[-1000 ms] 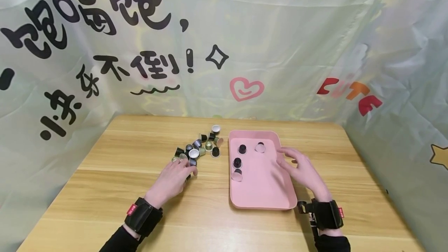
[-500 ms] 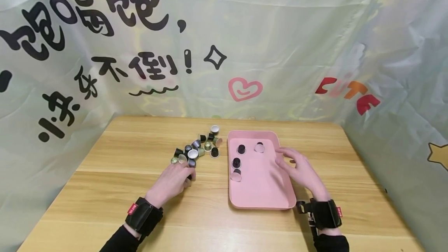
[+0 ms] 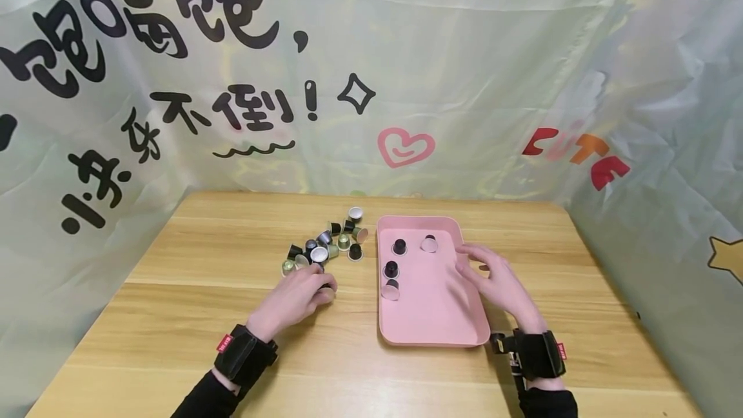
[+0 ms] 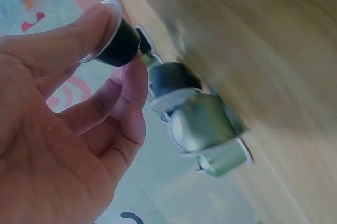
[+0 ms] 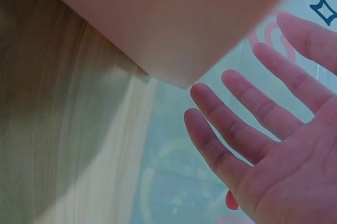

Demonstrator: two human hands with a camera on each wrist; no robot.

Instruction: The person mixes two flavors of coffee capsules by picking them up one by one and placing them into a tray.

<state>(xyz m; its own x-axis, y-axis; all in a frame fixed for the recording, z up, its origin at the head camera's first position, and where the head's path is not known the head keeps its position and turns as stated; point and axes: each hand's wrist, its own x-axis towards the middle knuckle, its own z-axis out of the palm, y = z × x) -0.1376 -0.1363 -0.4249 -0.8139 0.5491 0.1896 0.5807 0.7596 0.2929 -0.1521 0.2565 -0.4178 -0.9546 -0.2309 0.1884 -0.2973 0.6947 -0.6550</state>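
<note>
My left hand [image 3: 293,298] pinches a dark coffee capsule [image 4: 122,42] between thumb and fingertips, its pale rim facing the thumb in the left wrist view. The hand is at the near side of a loose cluster of coffee capsules [image 3: 318,254], some black, some green, some bluish, partly hidden behind it. A pink tray [image 3: 432,321] stands right of the cluster. Black capsules [image 3: 391,269] sit along its left part and one near its back. My right hand [image 3: 496,279], holding nothing, has its fingers spread at the tray's right rim.
The wooden table [image 3: 232,237] carries everything. A printed cloth [image 3: 464,82] hangs behind it and along both sides. Several capsules [image 3: 355,251] lie close to the tray's left wall.
My left hand has picked up the dark capsule at the cluster's near edge and shifted slightly to the right with it. The right hand stays at the tray's rim.
</note>
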